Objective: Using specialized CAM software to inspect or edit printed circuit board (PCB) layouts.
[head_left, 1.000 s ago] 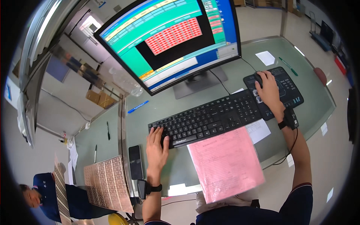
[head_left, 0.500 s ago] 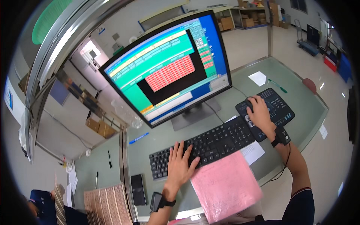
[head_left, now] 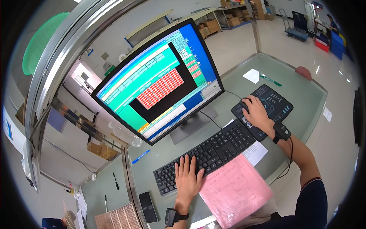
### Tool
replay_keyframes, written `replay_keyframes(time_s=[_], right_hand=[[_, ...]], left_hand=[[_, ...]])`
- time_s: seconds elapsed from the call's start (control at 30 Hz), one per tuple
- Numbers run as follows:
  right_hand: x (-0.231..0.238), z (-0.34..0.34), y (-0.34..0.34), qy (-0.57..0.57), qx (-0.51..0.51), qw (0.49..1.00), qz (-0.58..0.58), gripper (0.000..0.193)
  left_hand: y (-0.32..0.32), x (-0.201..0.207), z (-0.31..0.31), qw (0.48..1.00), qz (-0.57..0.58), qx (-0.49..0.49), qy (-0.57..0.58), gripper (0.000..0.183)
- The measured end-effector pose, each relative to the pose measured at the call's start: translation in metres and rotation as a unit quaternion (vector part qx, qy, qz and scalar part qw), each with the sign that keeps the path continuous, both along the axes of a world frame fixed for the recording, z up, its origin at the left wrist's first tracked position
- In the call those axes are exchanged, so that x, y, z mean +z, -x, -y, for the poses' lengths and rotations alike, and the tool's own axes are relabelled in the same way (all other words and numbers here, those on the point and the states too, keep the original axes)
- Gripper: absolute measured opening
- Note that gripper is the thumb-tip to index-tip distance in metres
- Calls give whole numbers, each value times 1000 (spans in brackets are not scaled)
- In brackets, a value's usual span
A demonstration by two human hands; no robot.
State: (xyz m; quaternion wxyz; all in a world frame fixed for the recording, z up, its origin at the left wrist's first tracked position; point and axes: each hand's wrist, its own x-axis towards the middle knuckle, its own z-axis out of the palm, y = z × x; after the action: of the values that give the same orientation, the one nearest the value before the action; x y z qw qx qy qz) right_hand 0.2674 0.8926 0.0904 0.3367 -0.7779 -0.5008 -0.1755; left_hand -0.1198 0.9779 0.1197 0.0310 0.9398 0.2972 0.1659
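Note:
My left hand [head_left: 188, 183] rests on the left part of a black keyboard [head_left: 225, 148], fingers stretched out over the keys. Under my right hand [head_left: 259, 115] is a dark computer mouse [head_left: 243, 104], mostly covered by the curled fingers. The mouse sits on the left side of a black patterned mouse pad [head_left: 281, 110]. Behind the keyboard stands a monitor [head_left: 120, 114], its screen showing a red grid on black with green panels around it. A pink paper in a clear sleeve [head_left: 236, 191] lies against the keyboard's front edge, right of my left hand.
A black phone [head_left: 148, 207] and blue pen [head_left: 141, 156] lie left of the keyboard. Beyond the mouse pad are a green pen [head_left: 270, 80] and white paper [head_left: 251, 76]. A metal frame post [head_left: 131, 183] borders the desk's left side. Another person's sleeve [head_left: 52, 223] shows at lower left.
My view has shifted slightly, so the desk and monitor sit differently in the picture. The red grid on the screen now shows separated columns. Both hands keep their places on keyboard and mouse.

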Motion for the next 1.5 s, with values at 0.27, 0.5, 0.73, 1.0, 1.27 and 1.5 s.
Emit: replay_keyframes(time_s=[0.27, 0.5, 0.73, 1.0, 1.27, 1.5], right_hand=[[-3, 0, -1, -1, -1, 1000, 7, 37], [-1, 2, 1, 2, -1, 1000, 1, 38], [-2, 1, 0, -3, 1, 1000, 5, 38], [1, 3, 1, -1, 12, 1000, -10, 38], [-1, 4, 2, -5, 17, 1000, -9, 37], [-5, 0, -1, 3, 20, 1000, -15, 38]], left_hand=[[2, -2, 2, 1000, 10, -7, -15, 59], [1, -1, 3, 1000, 2, -3, -4, 60], [1, -1, 3, 1000, 1, 1, -5, 59], [-14, 17, 16, 1000, -1, -18, 17, 63], [-59, 13, 37, 994, 17, -103, 33, 67], [-63, 9, 44, 997, 4, -78, 12, 65]])
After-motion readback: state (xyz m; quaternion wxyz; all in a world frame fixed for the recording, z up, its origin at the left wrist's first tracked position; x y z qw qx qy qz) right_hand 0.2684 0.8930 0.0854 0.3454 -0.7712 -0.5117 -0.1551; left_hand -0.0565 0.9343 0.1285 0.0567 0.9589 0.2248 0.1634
